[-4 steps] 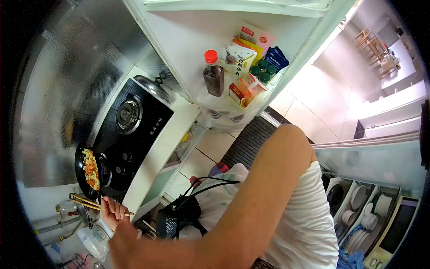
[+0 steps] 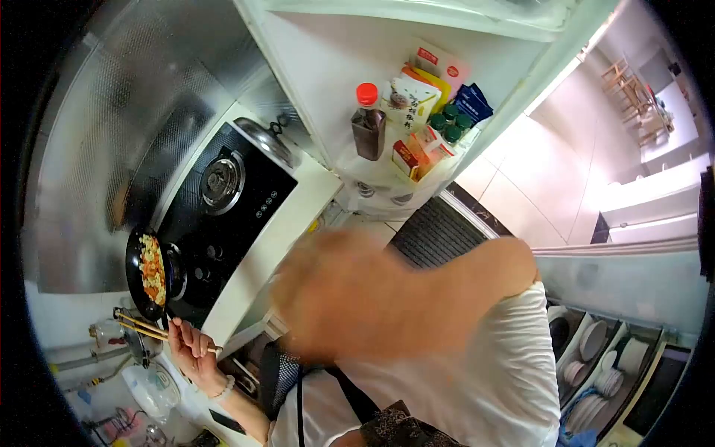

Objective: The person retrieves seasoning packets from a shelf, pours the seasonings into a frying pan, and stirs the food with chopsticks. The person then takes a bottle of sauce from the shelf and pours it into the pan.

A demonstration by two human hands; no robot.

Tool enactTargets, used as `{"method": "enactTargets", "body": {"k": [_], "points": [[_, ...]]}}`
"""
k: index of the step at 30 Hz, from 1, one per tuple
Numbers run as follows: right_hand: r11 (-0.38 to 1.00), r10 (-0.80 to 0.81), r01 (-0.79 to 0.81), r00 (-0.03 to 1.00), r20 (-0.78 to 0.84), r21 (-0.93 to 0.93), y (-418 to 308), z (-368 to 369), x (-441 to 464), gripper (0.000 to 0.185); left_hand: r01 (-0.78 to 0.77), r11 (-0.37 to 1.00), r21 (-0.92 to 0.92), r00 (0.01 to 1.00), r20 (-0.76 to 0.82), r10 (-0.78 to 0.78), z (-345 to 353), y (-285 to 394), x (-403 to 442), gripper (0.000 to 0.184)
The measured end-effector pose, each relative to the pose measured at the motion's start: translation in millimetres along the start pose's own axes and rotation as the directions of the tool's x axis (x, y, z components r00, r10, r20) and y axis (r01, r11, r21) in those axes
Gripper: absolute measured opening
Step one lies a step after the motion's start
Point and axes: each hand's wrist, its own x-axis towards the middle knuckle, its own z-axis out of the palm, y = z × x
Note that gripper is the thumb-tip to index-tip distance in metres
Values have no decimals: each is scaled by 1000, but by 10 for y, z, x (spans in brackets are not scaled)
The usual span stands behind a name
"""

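My left hand [image 2: 192, 346], with a beaded bracelet at its wrist, is closed around a pair of wooden chopsticks [image 2: 141, 327] at the lower left. Its fingers are also at the handle end of a tilted black pan [image 2: 135, 280], which holds chopped yellow and orange food [image 2: 153, 272]. The pan is over the near burner of the black stove [image 2: 242, 186]. My right hand [image 2: 316, 294] hangs in front of my body, right of the counter edge, smeared by motion. Its fingers cannot be made out.
A metal lid [image 2: 262, 141] leans behind the stove. On a corner shelf are a red-capped bottle [image 2: 369, 127], seasoning packets [image 2: 410, 97] and green-capped jars [image 2: 450, 123]. Open drawers with plates [image 2: 593, 340] are at the lower right. A glass lid [image 2: 153, 391] lies at the lower left.
My right hand has swung up and right, away from my left hand, uncovering the left wrist and forearm. The left hand still holds the chopsticks. The view has shifted slightly.
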Motion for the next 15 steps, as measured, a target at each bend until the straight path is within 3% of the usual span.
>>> {"method": "enactTargets", "body": {"k": [1,2,4,5,6,7,9,11,15], "points": [[993,93,-81,986,139,-90,260,-115,-73,18,79,997,-6,967,243,-75,-113,110,63,29],[930,342,-252,857,385,-267,527,-92,-63,21,79,997,21,960,268,-82,-199,195,68,30],[806,429,-359,902,45,-471,1233,43,-380,23,58,998,20,970,235,-61,-276,204,52,30],[705,603,-530,798,4,-471,1614,80,-476,30,57,998,34,976,210,-63,-309,212,48,29],[647,650,-614,754,-95,-451,1872,28,-604,31,41,998,39,977,207,-48,-329,213,37,29],[687,646,-660,746,-160,-303,2104,-57,-727,26,37,999,30,977,209,-42,-346,219,37,29],[605,629,-710,704,-330,-360,2427,-153,-894,21,56,998,32,972,225,-61,-360,217,31,30],[590,611,-765,632,-477,-257,2641,-155,-942,21,28,999,27,987,156,-32,-324,187,-3,31],[641,532,-723,660,-531,-257,3056,7,-925,24,25,999,33,984,176,-30,-403,181,-16,31]]}}
